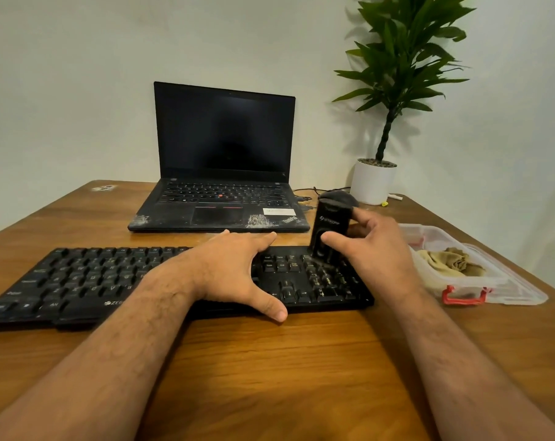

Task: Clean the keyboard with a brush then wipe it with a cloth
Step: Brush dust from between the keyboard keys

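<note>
A black full-size keyboard (88, 281) lies across the wooden table in front of me. My left hand (231, 268) rests flat on its middle, fingers straight and thumb hooked over the front edge. My right hand (375, 249) grips a black brush tool (330, 227) with thumb and fingers. The tool stands upright, and its lower end touches the number pad at the keyboard's right end. A tan cloth (451, 262) lies crumpled in a clear plastic box (499, 281) to the right of the keyboard.
A dusty open black laptop (222, 198) stands behind the keyboard, with cables and a dark mouse (328, 195) at its right. A potted plant in a white pot (373, 183) occupies the back right corner. The box has a red latch (460, 297).
</note>
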The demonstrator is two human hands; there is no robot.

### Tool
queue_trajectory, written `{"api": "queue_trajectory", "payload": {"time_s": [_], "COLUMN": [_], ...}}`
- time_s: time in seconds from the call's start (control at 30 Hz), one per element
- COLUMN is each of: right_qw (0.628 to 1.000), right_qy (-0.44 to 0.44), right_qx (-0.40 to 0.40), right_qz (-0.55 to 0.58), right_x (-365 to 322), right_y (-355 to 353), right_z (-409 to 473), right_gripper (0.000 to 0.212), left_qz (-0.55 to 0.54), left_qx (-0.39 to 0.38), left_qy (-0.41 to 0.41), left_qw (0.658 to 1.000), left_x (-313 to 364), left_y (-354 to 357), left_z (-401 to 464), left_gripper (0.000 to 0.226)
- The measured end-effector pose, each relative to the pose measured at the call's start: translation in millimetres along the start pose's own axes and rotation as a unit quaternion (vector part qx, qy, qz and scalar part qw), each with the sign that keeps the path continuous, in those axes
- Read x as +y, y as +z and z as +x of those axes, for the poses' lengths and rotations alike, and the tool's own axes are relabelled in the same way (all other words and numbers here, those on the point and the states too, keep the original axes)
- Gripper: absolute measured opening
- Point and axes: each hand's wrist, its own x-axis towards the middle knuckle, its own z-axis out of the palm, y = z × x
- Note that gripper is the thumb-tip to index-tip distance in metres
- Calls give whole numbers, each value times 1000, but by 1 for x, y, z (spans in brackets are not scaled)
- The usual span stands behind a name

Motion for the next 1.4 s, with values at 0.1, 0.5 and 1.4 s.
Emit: {"api": "queue_trajectory", "payload": {"time_s": [0.1,0.5,1.4], "right_qw": [999,996,994], "right_qy": [17,49,-10], "right_qx": [50,18,-34], "right_qz": [-10,75,103], "right_x": [4,15,15], "right_y": [-4,-2,-7], "right_z": [5,13,7], "right_gripper": [57,50,49], "left_qz": [0,-2,-14], "left_qx": [0,-4,13], "left_qy": [-2,-5,-23], "left_qw": [1000,1000,1000], "left_x": [0,-2,2], "left_y": [0,0,1], "left_z": [0,0,-1], "left_gripper": [132,134,128]}}
